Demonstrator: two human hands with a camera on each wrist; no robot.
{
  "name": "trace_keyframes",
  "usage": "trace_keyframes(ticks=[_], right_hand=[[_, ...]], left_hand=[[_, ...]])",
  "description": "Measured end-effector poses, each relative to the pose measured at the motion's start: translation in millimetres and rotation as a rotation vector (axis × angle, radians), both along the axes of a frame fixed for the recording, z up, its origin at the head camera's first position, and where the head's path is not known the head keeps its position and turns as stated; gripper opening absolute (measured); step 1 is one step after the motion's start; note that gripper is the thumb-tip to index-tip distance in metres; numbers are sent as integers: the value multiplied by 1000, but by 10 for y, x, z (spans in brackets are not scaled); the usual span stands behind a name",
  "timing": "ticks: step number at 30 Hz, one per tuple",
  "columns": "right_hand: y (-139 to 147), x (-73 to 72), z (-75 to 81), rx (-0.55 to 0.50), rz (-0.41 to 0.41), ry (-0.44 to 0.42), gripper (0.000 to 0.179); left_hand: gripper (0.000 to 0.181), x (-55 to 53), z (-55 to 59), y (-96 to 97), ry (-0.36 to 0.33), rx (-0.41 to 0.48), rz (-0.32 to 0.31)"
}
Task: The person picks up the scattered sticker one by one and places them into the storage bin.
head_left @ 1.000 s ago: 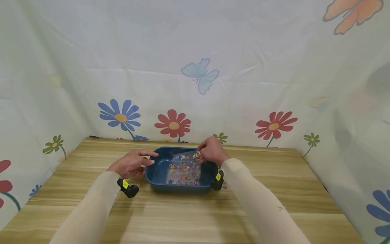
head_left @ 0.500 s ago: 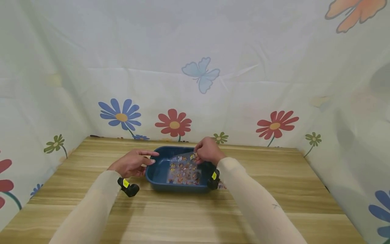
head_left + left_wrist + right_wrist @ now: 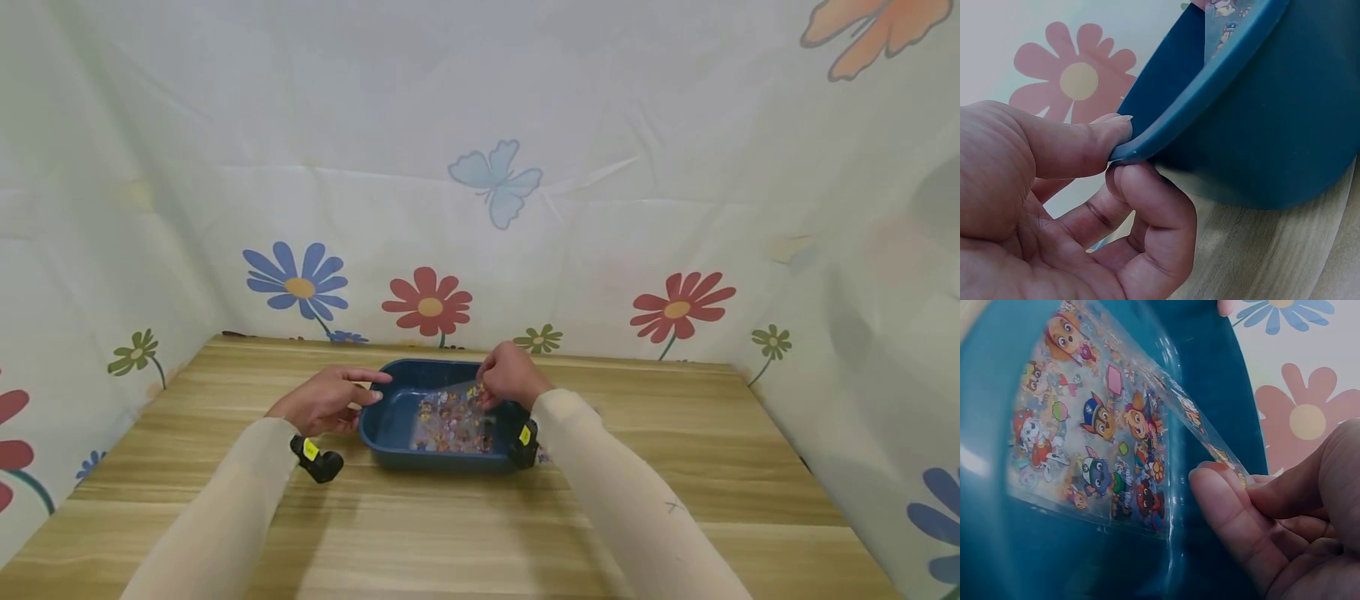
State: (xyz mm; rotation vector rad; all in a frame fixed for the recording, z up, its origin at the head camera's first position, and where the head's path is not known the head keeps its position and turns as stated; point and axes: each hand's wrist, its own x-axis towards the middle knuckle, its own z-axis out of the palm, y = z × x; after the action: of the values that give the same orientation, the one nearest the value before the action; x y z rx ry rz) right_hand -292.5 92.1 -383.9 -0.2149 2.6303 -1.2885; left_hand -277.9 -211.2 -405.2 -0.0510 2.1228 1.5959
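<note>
A dark blue plastic basin (image 3: 442, 463) stands on the table, with clear sticker sheets (image 3: 448, 429) inside it. Cartoon puppies cover the sheets (image 3: 1097, 431) in the right wrist view. My left hand (image 3: 322, 404) pinches the basin's left rim (image 3: 1210, 78) between thumb and a curled finger. Over the right side of the basin, my right hand (image 3: 513, 377) pinches the edge of a clear sticker sheet (image 3: 1191, 412) between thumb and finger. That edge is raised above the stickers beneath; whether it is a separate sheet, I cannot tell. My right hand hides part of the basin's far rim.
The basin rests on a wood-grain table (image 3: 420, 542). Part of another patterned sheet (image 3: 543, 457) shows right of the basin, partly hidden by the right wrist. A white cloth (image 3: 337, 200) with flowers and butterflies hangs behind and at both sides.
My right hand has moved slightly left and down with the sheet's edge, which now lies lower over the others. The left hand keeps its hold on the rim.
</note>
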Motion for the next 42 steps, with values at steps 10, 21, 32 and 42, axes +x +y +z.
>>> trace_keyframes(ticks=[10,21,32,42], right_hand=[[-10,17,-16,32,4,-19,21],[-6,-14,-24,123,19,-2,20],[-2,-30,-25,250,33,22,15],[21,-25,9,267,36,-3,18]], left_hand=[[50,3,11,5,-1,4,-3],[50,9,29,20,0,4,1],[50,6,40,24,-3,-9,1],[50,12,22,5,-6,-11,1]])
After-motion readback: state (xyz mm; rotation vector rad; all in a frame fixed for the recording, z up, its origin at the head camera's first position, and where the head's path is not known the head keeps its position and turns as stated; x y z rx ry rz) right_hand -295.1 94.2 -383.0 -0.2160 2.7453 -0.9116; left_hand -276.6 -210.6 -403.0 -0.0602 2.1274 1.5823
